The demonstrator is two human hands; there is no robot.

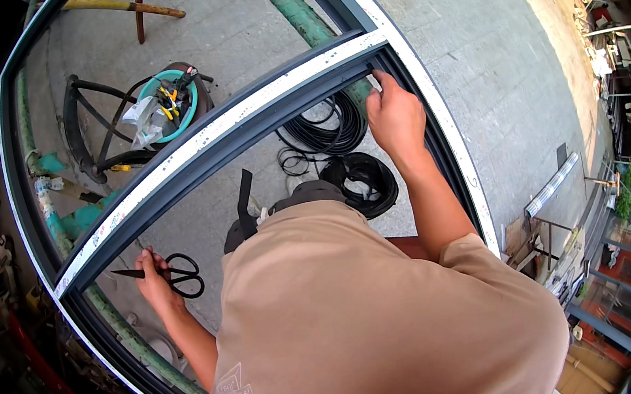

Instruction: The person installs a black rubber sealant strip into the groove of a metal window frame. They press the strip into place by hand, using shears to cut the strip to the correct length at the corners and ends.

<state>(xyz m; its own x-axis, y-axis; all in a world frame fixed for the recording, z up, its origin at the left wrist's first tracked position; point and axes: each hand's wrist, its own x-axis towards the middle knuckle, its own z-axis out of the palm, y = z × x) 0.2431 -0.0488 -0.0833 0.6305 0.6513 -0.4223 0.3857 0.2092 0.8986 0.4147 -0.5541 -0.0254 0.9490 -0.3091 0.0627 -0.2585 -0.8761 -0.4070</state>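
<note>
My left hand [156,283] is closed round black-handled scissors [128,273], the blades pointing left and the finger loops sticking out to the right. It is beside the left end of a large dark grey window frame [196,139] whose faces carry white film. At the inner corner where the crossbar meets the right side bar, my right hand [398,118] has its index finger and thumb against the dark groove, the other fingers curled in. Whatever lies under those fingertips is too small and dark to make out.
Green pipe supports [290,5] run beneath the frame. Coils of black rubber strip [326,128] lie on the floor below it. Beyond the crossbar, a turquoise basin [195,101] of hand tools sits on a stool. A long foil-wrapped bundle [551,186] lies at the right.
</note>
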